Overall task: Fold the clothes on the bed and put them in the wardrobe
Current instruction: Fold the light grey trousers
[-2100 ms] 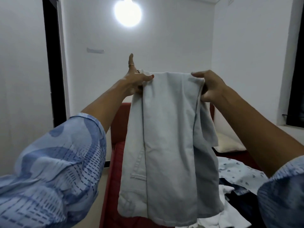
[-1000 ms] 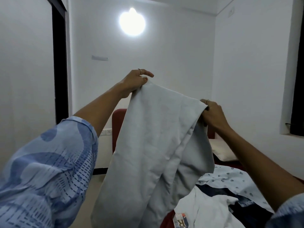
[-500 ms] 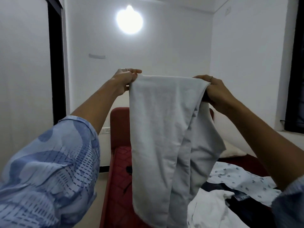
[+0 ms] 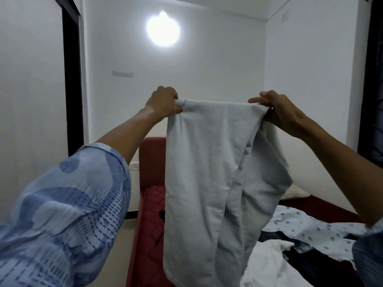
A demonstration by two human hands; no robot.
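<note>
Head view: the left hand [image 4: 163,102] grips the top left corner of the grey trousers [image 4: 209,183], fingers curled tight round the bunched cloth. The right hand [image 4: 275,110] pinches the top right corner, forefinger extended along the edge. The trousers hang below both sets of fingers, above the bed [image 4: 149,235] and the other clothes [image 4: 310,230]

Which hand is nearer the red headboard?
Left. The left hand grips the pale trousers almost directly above the headboard; the right hand grips the other top corner, farther off to the right.
</note>
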